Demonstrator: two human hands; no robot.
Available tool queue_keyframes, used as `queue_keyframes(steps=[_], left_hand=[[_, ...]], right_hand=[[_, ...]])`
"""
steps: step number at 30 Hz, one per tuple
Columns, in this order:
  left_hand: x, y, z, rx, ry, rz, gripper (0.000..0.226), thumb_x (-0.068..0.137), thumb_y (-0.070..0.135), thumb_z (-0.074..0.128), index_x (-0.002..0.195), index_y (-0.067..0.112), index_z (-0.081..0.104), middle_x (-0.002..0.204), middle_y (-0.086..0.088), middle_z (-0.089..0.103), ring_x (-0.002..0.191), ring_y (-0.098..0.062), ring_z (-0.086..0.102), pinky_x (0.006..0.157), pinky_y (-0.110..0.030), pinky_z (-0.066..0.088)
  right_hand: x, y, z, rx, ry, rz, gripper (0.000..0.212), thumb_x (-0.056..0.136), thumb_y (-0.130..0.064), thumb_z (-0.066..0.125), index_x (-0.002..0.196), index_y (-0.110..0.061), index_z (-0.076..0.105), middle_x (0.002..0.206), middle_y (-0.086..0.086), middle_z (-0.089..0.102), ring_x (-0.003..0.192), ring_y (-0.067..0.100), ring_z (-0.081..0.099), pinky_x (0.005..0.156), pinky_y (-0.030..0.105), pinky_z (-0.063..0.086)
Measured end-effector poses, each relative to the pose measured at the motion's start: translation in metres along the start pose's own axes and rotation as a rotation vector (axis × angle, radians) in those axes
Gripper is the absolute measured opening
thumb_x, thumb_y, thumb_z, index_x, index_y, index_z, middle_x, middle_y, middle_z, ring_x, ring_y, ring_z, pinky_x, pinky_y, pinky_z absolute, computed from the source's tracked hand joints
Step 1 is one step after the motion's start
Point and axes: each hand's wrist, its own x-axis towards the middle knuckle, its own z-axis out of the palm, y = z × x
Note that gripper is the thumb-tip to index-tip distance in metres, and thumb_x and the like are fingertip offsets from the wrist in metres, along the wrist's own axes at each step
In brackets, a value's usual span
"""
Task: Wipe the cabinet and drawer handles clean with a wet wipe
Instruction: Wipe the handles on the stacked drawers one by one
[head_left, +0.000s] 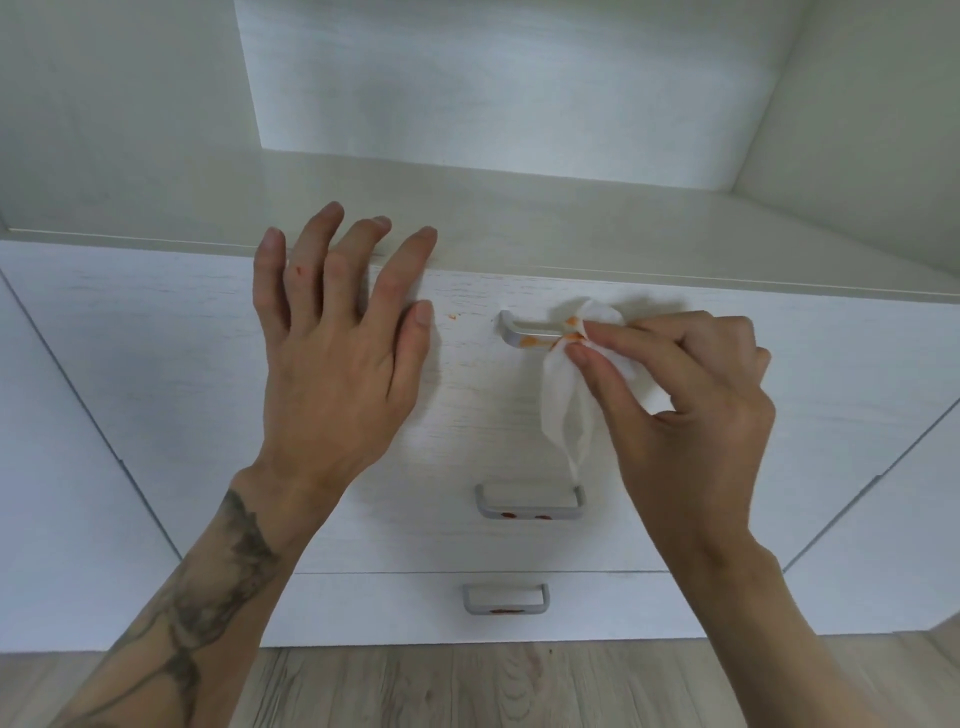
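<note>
My right hand (685, 405) pinches a white wet wipe (566, 400) against the right end of the top drawer handle (524, 332), a grey bar smeared with orange-red sauce. The wipe carries orange stains and hangs down loosely. My left hand (332, 343) rests with fingers spread on the top edge of the white drawer front (208, 332), left of the handle; a small red spot sits on one finger. Below, the middle handle (530, 501) and the bottom handle (505, 598) each show red smears on their undersides.
A small orange speck (451, 315) marks the drawer front left of the top handle. White cabinet doors (52, 467) flank the drawers on both sides. An open shelf recess (493, 104) lies above. Wooden floor (467, 686) runs along the bottom.
</note>
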Motion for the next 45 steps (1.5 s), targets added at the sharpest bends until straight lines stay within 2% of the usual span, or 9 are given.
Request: queue_keyframes(steps=[4,11,17,21,25,29,36,41,45], left_hand=[[0.000,0.000,-0.001,-0.005,-0.002,-0.005,0.045,0.112,0.032,0.035,0.154,0.021,0.045,0.152,-0.013,0.046,0.150,-0.036,0.030,0.128,-0.054,0.007],[0.000,-0.002,-0.002,-0.002,-0.015,0.011,0.045,0.113,0.032,0.035,0.154,0.019,0.045,0.151,-0.014,0.046,0.150,-0.037,0.031,0.128,-0.054,0.007],[0.000,-0.001,-0.001,-0.004,-0.013,0.004,0.044,0.112,0.032,0.036,0.153,0.019,0.046,0.152,-0.014,0.046,0.150,-0.037,0.030,0.128,-0.054,0.007],[0.000,-0.002,0.000,-0.007,-0.013,0.009,0.044,0.112,0.033,0.036,0.153,0.019,0.046,0.152,-0.014,0.045,0.151,-0.036,0.030,0.127,-0.054,0.007],[0.000,-0.002,0.000,-0.011,-0.005,0.008,0.044,0.112,0.033,0.036,0.153,0.020,0.045,0.152,-0.014,0.045,0.151,-0.036,0.029,0.128,-0.054,0.006],[-0.001,-0.001,0.000,-0.018,-0.009,0.008,0.044,0.112,0.032,0.037,0.154,0.020,0.045,0.152,-0.014,0.045,0.151,-0.036,0.029,0.128,-0.054,0.007],[-0.001,-0.002,0.000,-0.018,-0.008,0.009,0.044,0.112,0.033,0.036,0.153,0.019,0.045,0.152,-0.014,0.045,0.151,-0.036,0.029,0.127,-0.054,0.007],[-0.001,-0.002,0.000,-0.016,-0.014,0.007,0.044,0.112,0.032,0.036,0.153,0.020,0.045,0.152,-0.014,0.045,0.151,-0.036,0.029,0.128,-0.055,0.008],[-0.001,-0.002,0.000,-0.011,-0.019,0.009,0.044,0.112,0.033,0.036,0.153,0.020,0.045,0.152,-0.014,0.045,0.151,-0.036,0.029,0.128,-0.055,0.008]], right_hand=[[0.001,-0.003,-0.012,0.029,0.035,0.101,0.010,0.094,-0.025,0.080,0.104,-0.023,0.079,0.097,0.000,0.073,0.094,0.028,0.062,0.081,0.037,0.044],[0.011,-0.038,0.015,0.070,-0.010,0.123,0.006,0.101,-0.027,0.071,0.107,-0.027,0.071,0.105,-0.018,0.061,0.097,0.014,0.052,0.085,0.034,0.036],[0.003,-0.031,0.023,-0.037,0.045,0.102,0.013,0.098,-0.036,0.074,0.102,-0.025,0.077,0.106,-0.007,0.068,0.102,0.020,0.050,0.086,0.035,0.031],[0.004,-0.034,0.032,-0.092,0.095,0.073,0.019,0.091,-0.044,0.082,0.096,-0.027,0.079,0.105,-0.009,0.071,0.103,0.021,0.052,0.088,0.034,0.027],[0.004,-0.031,0.030,-0.054,0.080,0.036,0.012,0.093,-0.042,0.080,0.096,-0.030,0.081,0.104,-0.012,0.072,0.105,0.020,0.053,0.089,0.038,0.030],[0.002,-0.005,0.004,-0.046,0.065,0.060,0.011,0.094,-0.039,0.079,0.100,-0.029,0.081,0.105,-0.013,0.070,0.108,0.021,0.052,0.085,0.051,0.040],[0.010,-0.030,0.027,-0.023,0.031,0.019,0.010,0.092,-0.041,0.081,0.096,-0.032,0.082,0.103,-0.015,0.072,0.108,0.019,0.052,0.089,0.036,0.028],[0.006,-0.003,0.003,-0.037,0.047,0.038,0.010,0.095,-0.038,0.079,0.101,-0.030,0.081,0.105,-0.015,0.070,0.109,0.023,0.052,0.085,0.052,0.039],[0.009,-0.017,0.015,-0.013,0.028,0.053,0.009,0.093,-0.038,0.081,0.099,-0.031,0.081,0.104,-0.016,0.070,0.109,0.021,0.051,0.088,0.038,0.029]])
